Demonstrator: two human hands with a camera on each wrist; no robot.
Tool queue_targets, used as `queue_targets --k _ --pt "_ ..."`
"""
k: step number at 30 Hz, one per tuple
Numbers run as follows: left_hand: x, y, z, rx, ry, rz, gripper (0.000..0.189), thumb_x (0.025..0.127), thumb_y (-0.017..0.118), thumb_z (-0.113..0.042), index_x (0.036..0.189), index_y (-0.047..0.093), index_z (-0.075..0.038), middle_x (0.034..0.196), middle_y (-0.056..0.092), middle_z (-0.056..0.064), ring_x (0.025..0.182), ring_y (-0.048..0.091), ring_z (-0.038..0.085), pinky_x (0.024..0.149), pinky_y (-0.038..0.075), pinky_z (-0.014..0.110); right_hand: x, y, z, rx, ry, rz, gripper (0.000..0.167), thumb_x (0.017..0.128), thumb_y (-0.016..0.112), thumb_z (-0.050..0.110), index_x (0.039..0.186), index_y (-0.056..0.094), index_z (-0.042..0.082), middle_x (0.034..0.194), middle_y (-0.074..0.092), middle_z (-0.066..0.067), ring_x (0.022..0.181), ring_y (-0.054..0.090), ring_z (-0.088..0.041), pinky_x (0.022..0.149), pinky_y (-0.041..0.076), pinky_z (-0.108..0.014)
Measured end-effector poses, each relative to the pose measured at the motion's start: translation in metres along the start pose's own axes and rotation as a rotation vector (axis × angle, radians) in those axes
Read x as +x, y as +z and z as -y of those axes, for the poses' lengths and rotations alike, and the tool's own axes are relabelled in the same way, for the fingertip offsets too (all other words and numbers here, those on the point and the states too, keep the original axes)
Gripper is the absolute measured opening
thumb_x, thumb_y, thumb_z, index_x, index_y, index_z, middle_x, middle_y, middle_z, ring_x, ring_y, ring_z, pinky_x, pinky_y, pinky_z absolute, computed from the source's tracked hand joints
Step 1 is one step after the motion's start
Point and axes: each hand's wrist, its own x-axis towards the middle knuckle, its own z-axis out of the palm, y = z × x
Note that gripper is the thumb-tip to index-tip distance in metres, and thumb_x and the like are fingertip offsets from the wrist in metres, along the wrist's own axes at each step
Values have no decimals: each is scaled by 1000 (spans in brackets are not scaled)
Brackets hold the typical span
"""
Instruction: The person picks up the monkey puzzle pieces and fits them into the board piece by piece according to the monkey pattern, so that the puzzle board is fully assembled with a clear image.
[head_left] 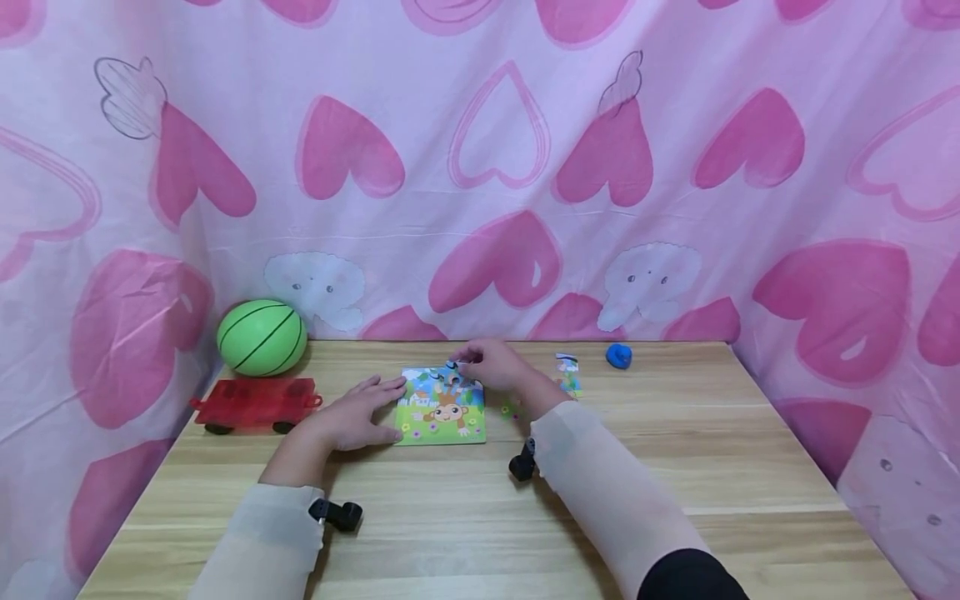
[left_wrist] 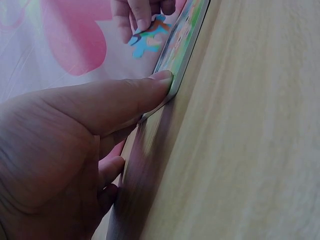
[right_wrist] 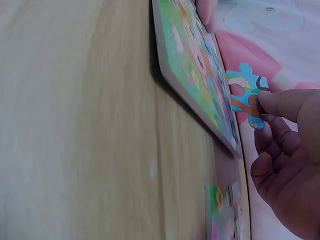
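Observation:
A puzzle board with a monkey on green grass lies on the table. My left hand rests along its left side; in the left wrist view the thumb touches the board's near corner. Above the board's far part, my right hand pinches a blue jigsaw piece with brown and green patches between thumb and fingers. In the right wrist view the piece is held tilted, just off the board's far edge. From the head, the right fingers partly hide it.
Loose puzzle pieces lie right of the board, partly behind the right forearm. A blue toy object sits farther right. At the left are a green ball and a red toy wagon. A pink heart-print curtain hangs behind the table.

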Motion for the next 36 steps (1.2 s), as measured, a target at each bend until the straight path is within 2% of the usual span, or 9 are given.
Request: queue_targets --k 7,11,18,22,28,36 --pt "1 0 0 -8 -15 7 89 92 81 -49 167 39 -28 179 29 -2 169 8 42 129 20 75 8 11 7 -59 -31 30 26 102 71 17 126 77 25 114 70 3 107 65 -19 98 58 -37" --pt "1 0 0 -11 -15 9 89 92 81 -49 167 39 -29 179 30 -2 169 9 42 129 20 76 10 17 8 -64 -21 54 31 99 73 12 128 76 23 114 70 2 105 66 -20 96 59 -37" --pt "0 0 1 -13 1 7 88 92 81 -49 167 39 -27 179 30 -2 169 9 42 129 19 76 11 25 9 -126 13 49 36 95 82 18 129 76 25 123 70 4 112 64 -18 104 57 -41" --pt "1 0 1 -14 -10 10 89 92 81 -50 167 39 -29 179 29 -3 169 8 42 129 19 76 13 28 7 -161 6 47 37 95 83 20 131 76 25 128 71 3 115 64 -18 108 56 -42" --pt "-1 -1 1 -12 6 5 88 93 80 -49 167 39 -26 179 29 -3 169 8 42 130 18 75 17 33 5 -226 -14 39 38 97 82 26 134 75 24 132 71 1 123 64 -18 114 54 -43" --pt "-1 -1 1 -10 21 4 87 93 80 -49 167 40 -25 179 30 -3 169 9 42 130 18 75 20 34 5 -242 -26 49 39 98 80 27 137 74 22 135 72 0 120 65 -16 113 54 -40"
